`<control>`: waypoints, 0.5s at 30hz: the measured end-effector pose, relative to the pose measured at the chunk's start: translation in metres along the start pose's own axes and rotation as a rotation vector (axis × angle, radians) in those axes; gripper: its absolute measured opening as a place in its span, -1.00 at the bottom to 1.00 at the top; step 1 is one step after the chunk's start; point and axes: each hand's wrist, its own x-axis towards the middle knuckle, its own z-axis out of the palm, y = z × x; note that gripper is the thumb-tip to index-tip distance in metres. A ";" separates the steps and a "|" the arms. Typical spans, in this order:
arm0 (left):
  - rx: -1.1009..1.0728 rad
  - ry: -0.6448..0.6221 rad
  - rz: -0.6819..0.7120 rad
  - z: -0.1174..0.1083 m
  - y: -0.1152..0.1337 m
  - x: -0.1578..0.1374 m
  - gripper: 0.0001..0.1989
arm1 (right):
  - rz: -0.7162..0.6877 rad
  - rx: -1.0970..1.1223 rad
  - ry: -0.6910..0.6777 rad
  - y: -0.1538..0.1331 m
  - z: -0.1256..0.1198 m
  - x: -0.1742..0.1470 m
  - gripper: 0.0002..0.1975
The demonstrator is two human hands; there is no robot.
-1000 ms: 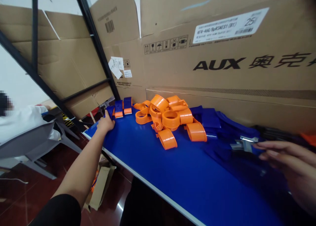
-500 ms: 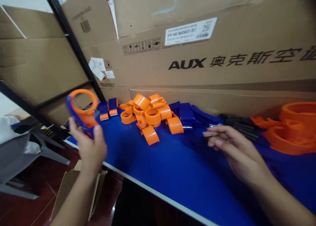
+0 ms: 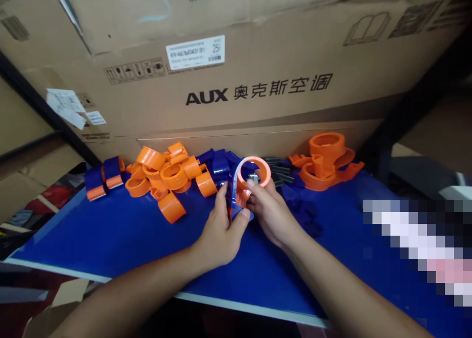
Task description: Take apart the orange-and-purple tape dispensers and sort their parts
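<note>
My left hand (image 3: 221,234) is closed round the blue handle end of a tape dispenser (image 3: 263,168), whose orange ring points up and away. My right hand (image 3: 275,210) is at the ring's near side, its fingers pinched together. A small metal piece (image 3: 254,178) shows at those fingertips, seen through the ring; its exact shape is unclear. Behind the hands lie several blue handle parts (image 3: 220,162) and several black strips (image 3: 282,170). To their left is a heap of orange tape-dispenser parts (image 3: 173,178).
Two blue-and-orange dispensers (image 3: 105,176) lie at the left of the blue table (image 3: 206,252). Large orange parts (image 3: 326,163) are stacked at the right rear. A cardboard box wall (image 3: 258,116) closes the back, between dark metal posts (image 3: 401,111). A blurred patch covers the right edge.
My left hand has brought the tape dispenser from the left to the middle. My right hand, still pinching, now meets it at the ring. The view has swung right.
</note>
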 end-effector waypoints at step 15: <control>0.034 -0.106 0.080 -0.007 -0.011 0.002 -0.20 | 0.026 0.057 0.040 -0.005 0.009 -0.008 -0.60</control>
